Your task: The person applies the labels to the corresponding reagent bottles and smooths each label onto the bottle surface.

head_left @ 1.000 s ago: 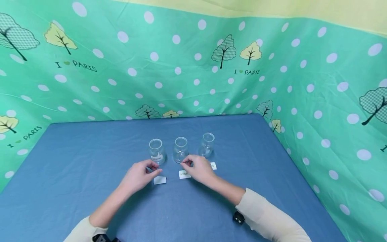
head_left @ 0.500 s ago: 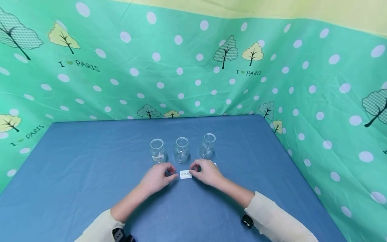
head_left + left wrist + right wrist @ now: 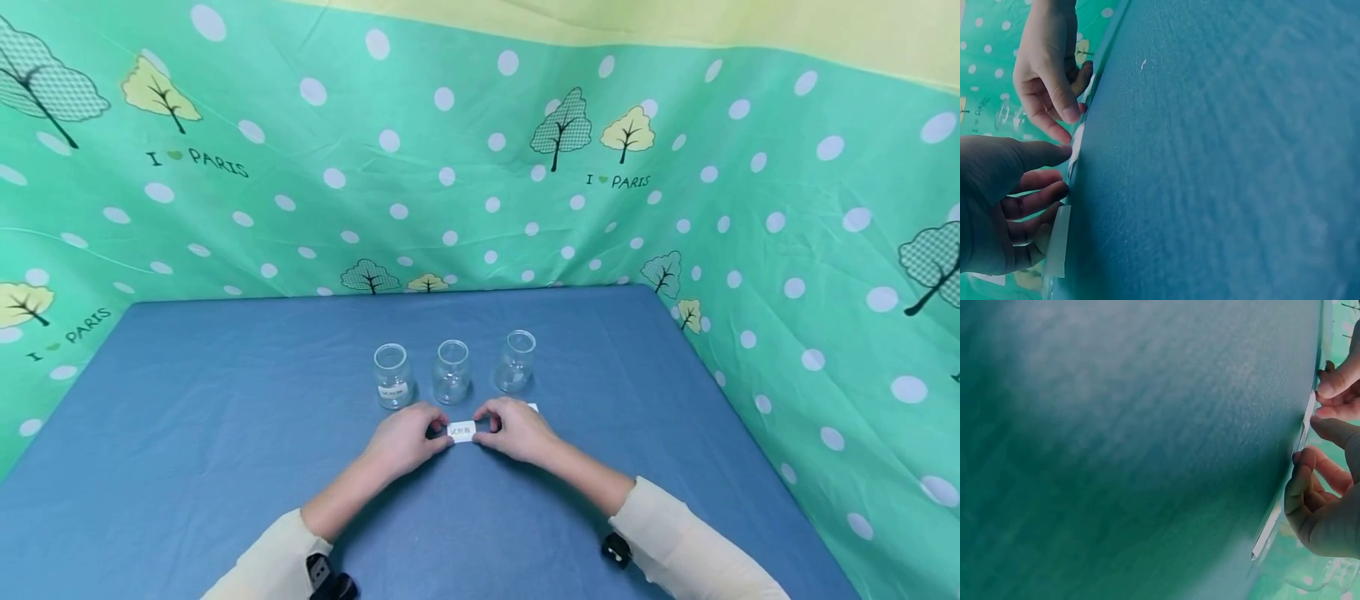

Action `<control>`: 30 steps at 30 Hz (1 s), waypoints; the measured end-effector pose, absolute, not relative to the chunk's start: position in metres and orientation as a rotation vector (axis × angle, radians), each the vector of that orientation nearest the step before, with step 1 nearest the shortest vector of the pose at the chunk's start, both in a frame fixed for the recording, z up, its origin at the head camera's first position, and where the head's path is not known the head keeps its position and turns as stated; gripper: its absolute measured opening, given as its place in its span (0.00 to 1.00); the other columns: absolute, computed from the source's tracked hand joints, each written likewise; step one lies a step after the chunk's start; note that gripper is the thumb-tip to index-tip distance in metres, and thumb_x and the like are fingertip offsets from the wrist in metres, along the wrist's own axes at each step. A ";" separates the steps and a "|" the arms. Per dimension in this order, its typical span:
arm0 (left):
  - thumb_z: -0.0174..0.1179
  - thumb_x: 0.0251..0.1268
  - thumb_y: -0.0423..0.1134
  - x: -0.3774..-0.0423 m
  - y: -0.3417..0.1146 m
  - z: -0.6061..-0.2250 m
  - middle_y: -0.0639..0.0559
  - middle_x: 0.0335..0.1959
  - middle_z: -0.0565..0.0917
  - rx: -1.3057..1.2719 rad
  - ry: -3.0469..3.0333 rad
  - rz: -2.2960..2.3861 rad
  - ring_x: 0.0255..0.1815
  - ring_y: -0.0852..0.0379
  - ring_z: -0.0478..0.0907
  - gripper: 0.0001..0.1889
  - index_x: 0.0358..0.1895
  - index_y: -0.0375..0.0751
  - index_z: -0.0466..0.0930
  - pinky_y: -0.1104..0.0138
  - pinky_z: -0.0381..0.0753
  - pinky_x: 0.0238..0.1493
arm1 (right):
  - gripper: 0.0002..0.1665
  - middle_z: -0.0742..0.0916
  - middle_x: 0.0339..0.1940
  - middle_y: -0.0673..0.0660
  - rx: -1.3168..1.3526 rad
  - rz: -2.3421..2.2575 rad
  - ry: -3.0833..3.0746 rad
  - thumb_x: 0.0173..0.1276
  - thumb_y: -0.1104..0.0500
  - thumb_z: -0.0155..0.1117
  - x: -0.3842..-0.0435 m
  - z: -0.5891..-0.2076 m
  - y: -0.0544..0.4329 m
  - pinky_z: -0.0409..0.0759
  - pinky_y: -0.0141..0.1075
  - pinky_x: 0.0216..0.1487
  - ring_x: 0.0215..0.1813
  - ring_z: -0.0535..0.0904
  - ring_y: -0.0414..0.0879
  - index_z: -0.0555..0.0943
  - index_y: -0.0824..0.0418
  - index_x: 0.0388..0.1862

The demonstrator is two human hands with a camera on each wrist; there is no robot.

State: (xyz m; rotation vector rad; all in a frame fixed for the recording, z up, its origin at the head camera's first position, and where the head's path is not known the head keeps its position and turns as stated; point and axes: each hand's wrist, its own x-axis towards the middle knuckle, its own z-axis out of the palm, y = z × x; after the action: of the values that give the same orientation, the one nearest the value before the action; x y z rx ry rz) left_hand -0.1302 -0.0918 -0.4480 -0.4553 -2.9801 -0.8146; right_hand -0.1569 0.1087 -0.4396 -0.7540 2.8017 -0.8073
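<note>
Thumb and fingers of my left hand (image 3: 408,437) pinch the left edge of a small white paper label (image 3: 461,431) with handwritten characters. My right hand (image 3: 520,429) pinches its right edge, and the label lies at the table surface between them. In the left wrist view a second white label (image 3: 1057,244) is beside the left hand's lower fingers; the hand hides it in the head view. A third label (image 3: 533,407) peeks out behind the right hand, and appears as a thin strip in the right wrist view. Just beyond the hands stands an uncapped glass jar (image 3: 452,375).
Left of that jar stands another glass jar (image 3: 392,367) with a label on its front. A third glass jar (image 3: 515,358) stands to the right. All are on a blue cloth-covered table (image 3: 247,392), enclosed by a green dotted curtain (image 3: 420,150).
My left hand has moved right, away from the left label, to the middle label's left edge. My right hand has shifted slightly right and nearer to me, onto that label's right edge.
</note>
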 end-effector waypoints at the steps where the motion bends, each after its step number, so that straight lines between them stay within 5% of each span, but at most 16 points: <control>1: 0.69 0.48 0.44 -0.130 -0.092 -0.448 0.59 0.27 0.78 -0.455 -2.982 -0.806 0.27 0.63 0.74 0.10 0.34 0.47 0.83 0.65 0.74 0.31 | 0.14 0.77 0.22 0.48 -0.761 -0.794 2.798 0.55 0.52 0.71 -0.157 -0.439 0.108 0.65 0.28 0.25 0.24 0.66 0.36 0.83 0.56 0.39; 19: 0.69 0.50 0.44 -0.132 -0.090 -0.446 0.57 0.27 0.76 -0.482 -3.039 -0.776 0.26 0.62 0.71 0.11 0.36 0.45 0.84 0.65 0.72 0.29 | 0.11 0.76 0.22 0.48 -0.804 -0.686 2.781 0.57 0.53 0.69 -0.161 -0.439 0.106 0.64 0.29 0.24 0.23 0.66 0.36 0.84 0.53 0.39; 30: 0.69 0.50 0.42 -0.133 -0.098 -0.443 0.57 0.30 0.80 -0.535 -2.941 -0.850 0.31 0.61 0.76 0.10 0.36 0.45 0.84 0.64 0.76 0.36 | 0.09 0.77 0.21 0.44 -0.894 -0.783 2.754 0.58 0.54 0.68 -0.164 -0.438 0.110 0.67 0.27 0.27 0.24 0.67 0.33 0.84 0.53 0.38</control>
State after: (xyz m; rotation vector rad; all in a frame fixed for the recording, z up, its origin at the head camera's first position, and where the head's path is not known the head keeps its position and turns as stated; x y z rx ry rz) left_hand -0.1326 -0.0976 -0.4432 -0.5355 -2.9411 -0.8500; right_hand -0.1641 0.1103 -0.4384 -0.8940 2.7543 -0.7827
